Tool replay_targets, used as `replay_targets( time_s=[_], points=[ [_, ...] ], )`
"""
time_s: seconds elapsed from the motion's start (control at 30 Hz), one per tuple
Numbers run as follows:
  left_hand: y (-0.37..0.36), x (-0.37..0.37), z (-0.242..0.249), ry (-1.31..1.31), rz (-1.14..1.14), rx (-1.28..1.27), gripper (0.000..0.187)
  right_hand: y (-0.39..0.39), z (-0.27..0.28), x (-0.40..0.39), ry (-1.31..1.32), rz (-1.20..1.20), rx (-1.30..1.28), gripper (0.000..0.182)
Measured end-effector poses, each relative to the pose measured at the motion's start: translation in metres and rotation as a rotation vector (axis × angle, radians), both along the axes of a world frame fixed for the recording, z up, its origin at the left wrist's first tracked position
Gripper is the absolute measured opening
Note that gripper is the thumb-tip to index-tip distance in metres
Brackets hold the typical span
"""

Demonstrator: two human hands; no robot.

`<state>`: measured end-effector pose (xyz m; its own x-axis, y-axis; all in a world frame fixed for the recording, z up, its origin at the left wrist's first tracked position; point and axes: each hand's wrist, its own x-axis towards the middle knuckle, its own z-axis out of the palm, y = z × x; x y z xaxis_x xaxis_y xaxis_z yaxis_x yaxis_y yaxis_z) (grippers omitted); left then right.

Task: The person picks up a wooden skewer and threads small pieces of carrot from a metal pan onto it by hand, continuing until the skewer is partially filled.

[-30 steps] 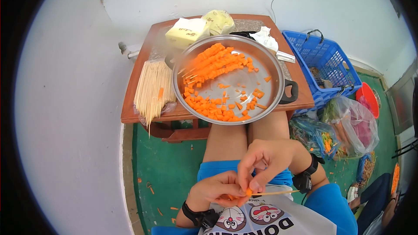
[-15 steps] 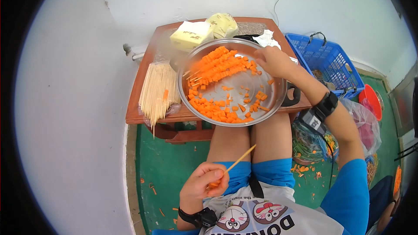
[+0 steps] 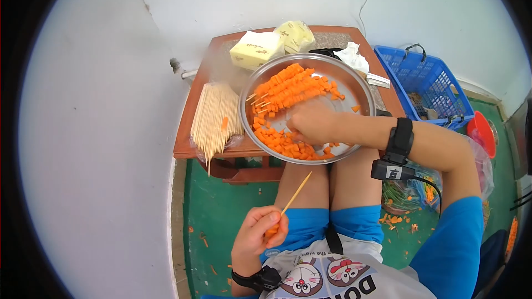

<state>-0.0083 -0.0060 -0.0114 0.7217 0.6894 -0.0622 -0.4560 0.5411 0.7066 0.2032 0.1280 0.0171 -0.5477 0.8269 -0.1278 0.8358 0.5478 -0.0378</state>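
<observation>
My left hand [image 3: 259, 231] is closed round a wooden skewer [image 3: 296, 192] whose bare pointed end rises up and to the right. Orange carrot [image 3: 271, 232] shows under its fingers. Over the steel pan [image 3: 372, 97], my right hand [image 3: 313, 122] reaches down with bent fingers among loose carrot cubes [image 3: 277, 139]. Its fingertips are partly hidden, so I cannot make out what they pinch. Behind that hand lie several carrot skewers [image 3: 293, 86] side by side, their bare ends pointing left.
A bundle of bamboo skewers [image 3: 213, 116] lies on the wooden table [image 3: 185, 133], left of the pan. Tissue packs [image 3: 256, 49] stand behind it. To the right, a blue basket [image 3: 426, 80] and a red bowl [image 3: 481, 133] rest on the green floor [image 3: 221, 216], with carrot scraps scattered about.
My right hand has moved from the pan's far right rim down and left into the loose cubes. My left hand still holds the skewer. The whole view has shifted slightly.
</observation>
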Motion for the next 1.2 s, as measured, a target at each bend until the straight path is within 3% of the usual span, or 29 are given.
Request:
replay_targets(
  time_s=[0.07, 0.13, 0.27, 0.33, 0.43, 0.47, 0.53, 0.57, 0.63, 0.67, 0.73, 0.9, 1.1, 1.2],
  points=[
    [0.000, -0.001, 0.001, 0.005, 0.010, 0.008, 0.029, 0.000, 0.005, 0.001, -0.024, -0.050, -0.029, 0.012],
    [-0.001, -0.002, 0.003, -0.011, 0.026, 0.015, 0.028, -0.004, 0.017, 0.013, 0.345, -0.172, -0.110, 0.012],
    [0.000, 0.000, 0.002, -0.018, 0.055, 0.012, 0.028, -0.031, 0.055, 0.023, 0.637, -0.188, -0.093, 0.015],
    [0.001, 0.003, 0.005, 0.004, 0.081, -0.022, 0.028, -0.043, 0.047, 0.032, 1.167, -0.246, -0.362, 0.015],
    [0.000, 0.008, 0.006, 0.067, 0.110, 0.001, 0.027, -0.082, 0.056, 0.030, 1.388, -0.347, -0.459, 0.018],
    [-0.001, 0.011, 0.007, 0.067, 0.106, 0.004, 0.027, -0.092, 0.051, 0.029, 1.389, -0.348, -0.454, 0.018],
    [-0.004, 0.017, 0.010, 0.162, 0.191, 0.049, 0.026, -0.113, 0.039, 0.027, 1.741, -0.381, -0.612, 0.029],
    [-0.005, 0.022, 0.012, 0.167, 0.181, 0.048, 0.026, -0.121, 0.032, 0.026, 1.750, -0.389, -0.608, 0.029],
    [-0.009, 0.031, 0.018, 0.441, 0.295, 0.299, 0.024, -0.130, 0.012, 0.023, 2.089, -0.330, -0.735, 0.025],
    [-0.011, 0.034, 0.018, 0.455, 0.280, 0.293, 0.024, -0.131, 0.000, 0.024, 2.107, -0.344, -0.735, 0.025],
    [-0.014, 0.039, 0.018, 0.545, 0.351, 0.393, 0.021, -0.135, -0.022, 0.025, 2.417, -0.161, -1.002, 0.023],
    [-0.018, 0.046, 0.013, 0.655, 0.383, 0.474, 0.016, -0.142, -0.033, 0.021, 2.598, -0.122, -1.090, 0.024],
    [-0.019, 0.049, 0.010, 0.739, 0.415, 0.560, 0.013, -0.149, -0.026, 0.025, 2.506, -0.060, -1.021, 0.025],
    [-0.020, 0.050, 0.014, 0.743, 0.416, 0.573, 0.013, -0.151, -0.020, 0.023, 2.496, -0.158, -0.932, 0.026]
  ],
)
